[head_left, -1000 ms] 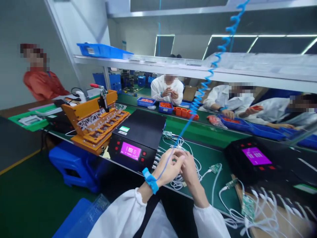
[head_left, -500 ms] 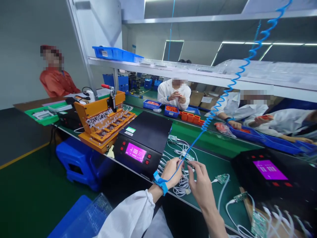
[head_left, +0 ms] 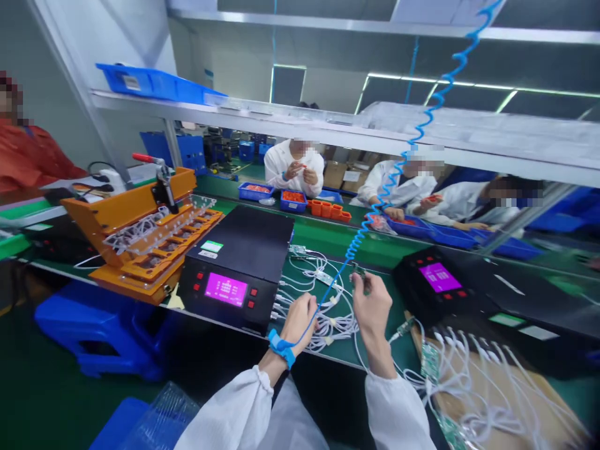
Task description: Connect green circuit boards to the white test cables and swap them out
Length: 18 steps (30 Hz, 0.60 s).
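Observation:
My left hand point(head_left: 302, 319), with a blue wrist strap point(head_left: 281, 347) on a coiled blue cord point(head_left: 403, 156), pinches a white cable point(head_left: 328, 301) above a tangle of white cables point(head_left: 328, 325) on the green mat. My right hand point(head_left: 372, 303) is raised and grips a small green circuit board point(head_left: 359, 272) between thumb and fingers. Both hands hover just right of a black tester box point(head_left: 239, 262) with a pink screen point(head_left: 226, 289).
A second black tester point(head_left: 440, 281) stands at the right, with more boards and white cables point(head_left: 469, 375) in front. An orange fixture point(head_left: 140, 234) sits left of the tester. Several people in white coats work across the bench; a person in red sits at far left.
My hands have come apart: the right one lifted with the small board, the left one stays low on the cable. The view swung to the right.

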Each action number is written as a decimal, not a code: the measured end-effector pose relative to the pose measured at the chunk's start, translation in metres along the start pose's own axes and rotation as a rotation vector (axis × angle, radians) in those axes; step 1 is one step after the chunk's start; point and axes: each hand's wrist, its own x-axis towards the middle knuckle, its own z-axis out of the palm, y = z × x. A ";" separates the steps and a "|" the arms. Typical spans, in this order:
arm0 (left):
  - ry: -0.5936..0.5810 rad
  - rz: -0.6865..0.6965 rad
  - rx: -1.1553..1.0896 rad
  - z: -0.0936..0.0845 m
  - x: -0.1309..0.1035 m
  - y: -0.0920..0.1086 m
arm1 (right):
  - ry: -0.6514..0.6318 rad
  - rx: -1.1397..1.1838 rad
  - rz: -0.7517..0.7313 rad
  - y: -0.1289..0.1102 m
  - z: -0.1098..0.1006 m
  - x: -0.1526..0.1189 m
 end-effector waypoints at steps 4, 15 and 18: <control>-0.022 -0.027 -0.179 0.017 0.012 -0.007 | -0.054 0.224 0.154 -0.015 -0.006 0.008; -0.097 0.027 -0.397 0.047 0.035 -0.010 | -0.236 0.579 0.556 -0.012 -0.002 0.023; -0.093 -0.017 -0.382 0.043 0.032 -0.022 | -0.201 0.635 0.651 0.012 0.014 0.039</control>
